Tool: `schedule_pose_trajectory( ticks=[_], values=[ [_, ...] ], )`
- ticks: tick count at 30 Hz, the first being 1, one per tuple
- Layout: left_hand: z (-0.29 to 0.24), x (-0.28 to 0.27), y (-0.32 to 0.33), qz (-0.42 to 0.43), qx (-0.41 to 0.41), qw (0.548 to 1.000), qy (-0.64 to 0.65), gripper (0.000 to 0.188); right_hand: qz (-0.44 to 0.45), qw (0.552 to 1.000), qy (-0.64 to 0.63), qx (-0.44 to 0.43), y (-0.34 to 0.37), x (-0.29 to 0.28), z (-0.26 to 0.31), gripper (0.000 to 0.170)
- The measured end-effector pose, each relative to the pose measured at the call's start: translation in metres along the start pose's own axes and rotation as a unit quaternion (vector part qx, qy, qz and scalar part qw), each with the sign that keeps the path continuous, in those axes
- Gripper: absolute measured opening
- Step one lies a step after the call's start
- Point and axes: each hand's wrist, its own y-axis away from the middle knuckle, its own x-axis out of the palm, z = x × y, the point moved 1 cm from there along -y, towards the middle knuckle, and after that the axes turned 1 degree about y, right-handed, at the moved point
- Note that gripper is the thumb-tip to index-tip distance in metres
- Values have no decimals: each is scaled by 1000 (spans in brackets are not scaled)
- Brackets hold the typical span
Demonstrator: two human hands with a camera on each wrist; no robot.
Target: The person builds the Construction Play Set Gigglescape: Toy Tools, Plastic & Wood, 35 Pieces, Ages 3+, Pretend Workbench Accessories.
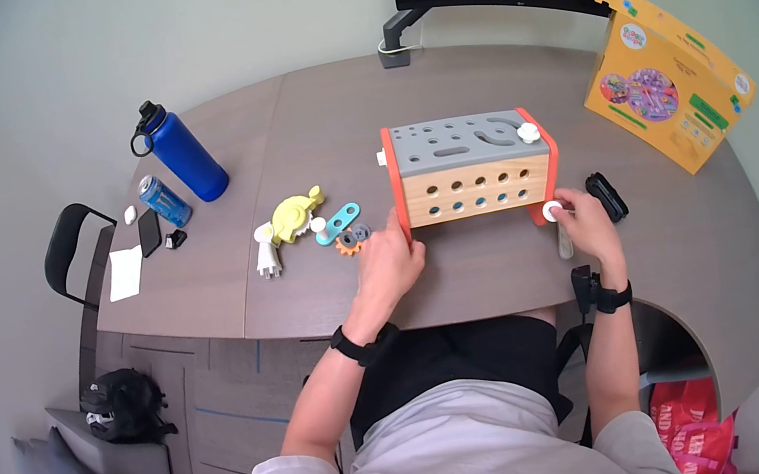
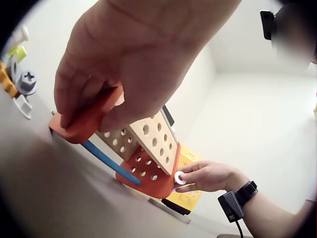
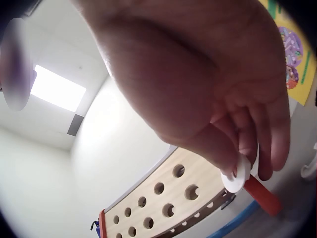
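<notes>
With my left hand [image 1: 388, 263] I grip the lower front corner of the left red end panel [image 1: 395, 178] of a wooden toy box [image 1: 465, 173], fingers curled round its edge and thumb set against it. My right hand [image 1: 590, 225] pinches a small white round piece [image 3: 237, 176] between thumb and fingertips, close by the lower front corner of the right red end panel [image 1: 550, 146]; I cannot tell whether the piece is seated in it. The box stands on the table [image 1: 466, 267] in front of me, its holed wooden side toward me and its grey top [image 1: 487, 155] up, a white knob [image 1: 529, 132] near the top's right end. Beneath, a blue bar [image 2: 106, 158] runs between the panels. Just beside my left hand lie an orange gear [image 1: 345, 246] and a teal strip [image 1: 342, 218], with a yellow piece [image 1: 293, 218] further left. A black case [image 1: 606, 197] lies near my right hand, and a yellow carton [image 1: 666, 75] stands beyond it.
</notes>
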Motion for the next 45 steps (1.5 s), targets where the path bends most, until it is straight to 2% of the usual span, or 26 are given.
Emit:
schedule_pose_trajectory(
  ticks=[1,3,6,8,10,15,19,21,23,26,28,31,38,40,45],
  values=[
    [-4,-7,1,3,1,1000,-1,39,13,1000,-4,5,4,-6,7,29],
    [-10,-20,3,-20,34,999,8,52,21,999,-35,2,10,-12,15,32],
    [-17,-30,3,-39,28,998,42,53,25,995,-94,-3,14,-16,24,38],
    [-23,-33,2,-51,27,996,71,53,20,992,-123,-1,15,-18,23,42],
    [-25,-33,0,-64,25,993,99,52,5,979,-202,9,16,-16,19,48],
    [-22,-28,-10,-105,35,982,151,46,-29,967,-254,9,17,-12,41,52],
    [-26,-42,-23,-83,17,990,115,39,-55,944,-326,-10,18,-7,58,54],
    [-32,-44,-28,-118,68,990,42,29,-75,940,-331,-21,15,6,53,53],
    [-33,-47,-35,-101,55,993,29,28,-104,933,-345,-20,14,14,55,48],
    [-31,-48,-49,-92,45,995,18,32,-113,927,-356,-29,13,17,58,43],
    [-24,-44,-59,-117,93,987,-54,34,-117,924,-361,-36,9,21,55,40],
    [-21,-46,-72,-107,106,987,-55,38,-123,920,-370,-44,4,23,55,36],
    [-23,-49,-93,-68,81,991,-77,48,-121,926,-355,-45,-12,26,49,31],
    [-24,-50,-98,-21,67,994,-88,47,-118,923,-365,-39,-18,26,49,30],
    [-28,-50,-104,-28,48,995,-85,48,-115,921,-371,-39,-31,23,44,29]
  ],
)
